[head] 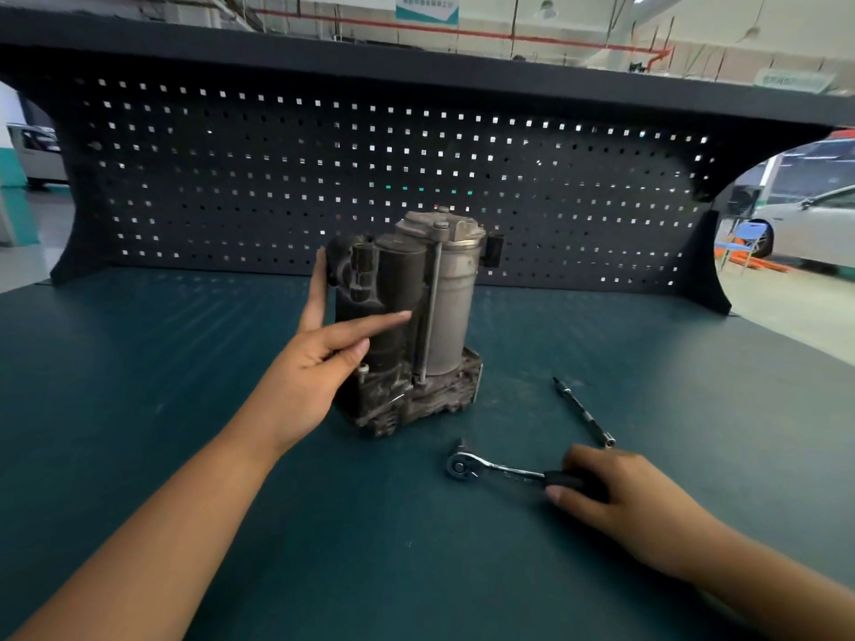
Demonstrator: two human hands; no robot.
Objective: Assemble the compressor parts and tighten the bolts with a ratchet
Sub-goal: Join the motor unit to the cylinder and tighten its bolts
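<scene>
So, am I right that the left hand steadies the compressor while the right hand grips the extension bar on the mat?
Not quite: the head view shows the right hand gripping the ratchet by its handle, while the extension bar lies ungripped on the mat just beyond it. The left hand does steady the compressor.

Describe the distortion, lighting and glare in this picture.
Head view: the wide-angle lens bows the shelf and pegboard; light shines through the pegboard holes, backlighting the dim compressor; the ratchet head glints; the far right background is overexposed.
</scene>
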